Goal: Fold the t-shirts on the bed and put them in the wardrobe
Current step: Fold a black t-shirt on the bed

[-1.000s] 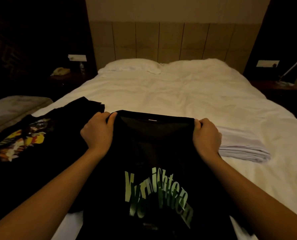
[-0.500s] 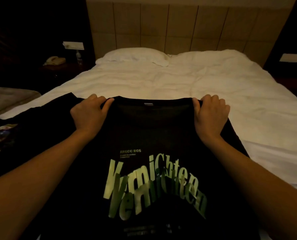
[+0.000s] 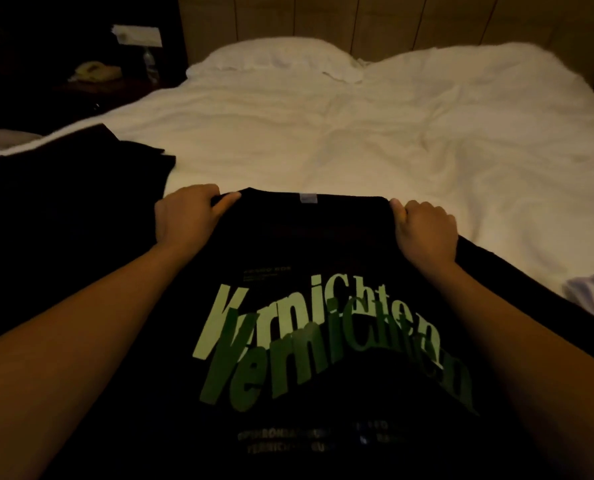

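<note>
A black t-shirt with green "Vernichten" lettering is stretched out in front of me over the near part of the white bed. My left hand grips its left shoulder beside the collar. My right hand grips its right shoulder. Both hold the top edge taut, and the neck label shows between them. A second black t-shirt lies spread on the bed to the left. A folded white garment peeks in at the right edge.
Two white pillows lie against the padded headboard at the far end. A dark nightstand at the far left carries a telephone and a small bottle. A grey bench edge shows at the left.
The shirt has been pulled up and spread wider, so more of the print shows. The view has tipped down and closer. The folded white garment has slid to the right edge.
</note>
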The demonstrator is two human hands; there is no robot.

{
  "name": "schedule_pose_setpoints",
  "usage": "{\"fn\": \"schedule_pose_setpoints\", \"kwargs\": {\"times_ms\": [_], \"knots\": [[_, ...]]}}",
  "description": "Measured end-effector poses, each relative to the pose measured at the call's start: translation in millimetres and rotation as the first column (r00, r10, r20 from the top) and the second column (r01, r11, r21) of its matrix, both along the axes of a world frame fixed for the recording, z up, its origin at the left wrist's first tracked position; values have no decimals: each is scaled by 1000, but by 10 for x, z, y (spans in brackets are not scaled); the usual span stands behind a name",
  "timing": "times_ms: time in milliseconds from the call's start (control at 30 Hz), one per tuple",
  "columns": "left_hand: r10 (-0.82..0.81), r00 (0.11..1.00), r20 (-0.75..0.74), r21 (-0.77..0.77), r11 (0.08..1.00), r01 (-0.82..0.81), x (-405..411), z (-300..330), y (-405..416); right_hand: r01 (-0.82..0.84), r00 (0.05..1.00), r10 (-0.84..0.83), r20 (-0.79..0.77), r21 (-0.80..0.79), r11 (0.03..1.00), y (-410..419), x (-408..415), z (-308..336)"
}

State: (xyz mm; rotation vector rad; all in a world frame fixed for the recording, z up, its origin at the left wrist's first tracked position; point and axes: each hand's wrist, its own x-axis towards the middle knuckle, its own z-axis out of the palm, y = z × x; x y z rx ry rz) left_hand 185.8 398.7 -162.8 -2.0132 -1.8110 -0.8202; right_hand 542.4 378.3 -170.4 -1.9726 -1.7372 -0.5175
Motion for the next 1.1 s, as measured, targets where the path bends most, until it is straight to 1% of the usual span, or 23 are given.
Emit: {"fn": "schedule_pose_setpoints", "kwargs": {"times_ms": [200,333,367,400,467,533,600,633,700,767,867,1000,1100], "knots": [[31,999,-42,-57,998,-33,-3,-19,23,24,998,-25,-56,-10,1000,-27,-53,-5],[54,991,-125,-68,996,-63,60,77,-107,159,987,-159,-3,6,987,-196,-174,77],[73,989,-128,-66,994,-82,80,114,-164,179,984,-178,-20,11,984,-270,-220,115],[84,991,-100,-78,993,-92,120,154,-250,184,982,-183,-46,17,983,-359,-262,157],[57,998,8,-137,989,-56,239,210,-523,153,982,-155,-105,-25,988,-604,-370,250],[-43,992,121,-199,978,67,402,233,-909,69,983,-88,-162,-115,991,-923,-526,340],[-116,964,237,-337,921,194,552,212,-1347,-42,980,-2,-198,-215,976,-1304,-676,415],[-128,958,258,-407,885,228,588,197,-1547,-96,975,37,-218,-264,960,-1490,-738,424],[-145,970,196,-496,839,226,567,132,-1882,-164,968,80,-238,-358,919,-1833,-798,359],[-158,979,130,-527,825,203,459,61,-2143,-181,967,85,-240,-413,893,-2112,-777,252],[-133,983,125,-547,817,180,316,41,-2475,-193,953,65,-297,-424,885,-2455,-712,163],[-101,986,133,-564,810,159,243,63,-2945,-239,921,78,-383,-393,888,-2889,-704,173],[-78,987,142,-572,807,146,188,64,-3319,-256,912,84,-402,-397,882,-3258,-707,172]]}}
